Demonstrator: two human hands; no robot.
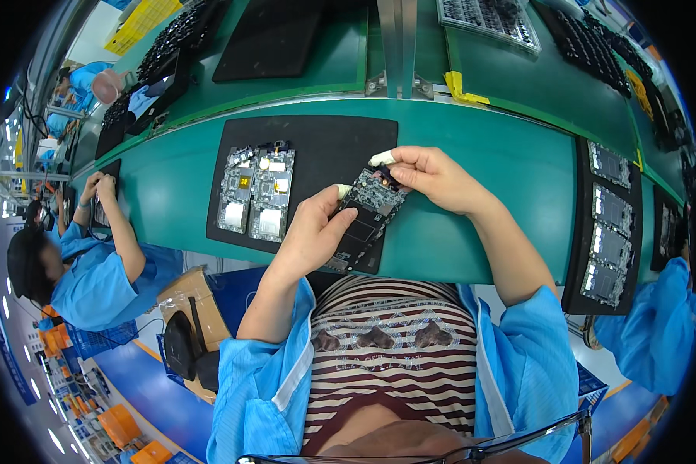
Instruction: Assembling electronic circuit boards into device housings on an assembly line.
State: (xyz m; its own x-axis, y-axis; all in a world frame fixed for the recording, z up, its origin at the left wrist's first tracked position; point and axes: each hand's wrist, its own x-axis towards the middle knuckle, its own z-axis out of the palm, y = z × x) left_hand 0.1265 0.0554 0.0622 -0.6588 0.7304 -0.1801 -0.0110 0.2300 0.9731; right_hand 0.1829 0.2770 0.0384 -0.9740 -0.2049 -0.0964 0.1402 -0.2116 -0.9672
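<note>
My left hand (pixel 313 228) grips a circuit board (pixel 377 203) by its side, thumb lying across its face. The board is held tilted above the right part of a black mat (pixel 317 143). At the board's far end, my right hand (pixel 435 179) is closed in a pinch around a small dark part (pixel 393 178), partly hidden by the fingers. Pale finger covers show on both hands. To the left, two more circuit boards, one (pixel 235 197) beside the other (pixel 272 197), lie side by side on the mat.
A black tray (pixel 572 290) with several circuit boards (pixel 612 210) lies on the green bench at right. A metal post (pixel 398 46) rises at the back, by yellow tape (pixel 462 89). Co-workers in blue sit at left (pixel 104 282) and right (pixel 657 325).
</note>
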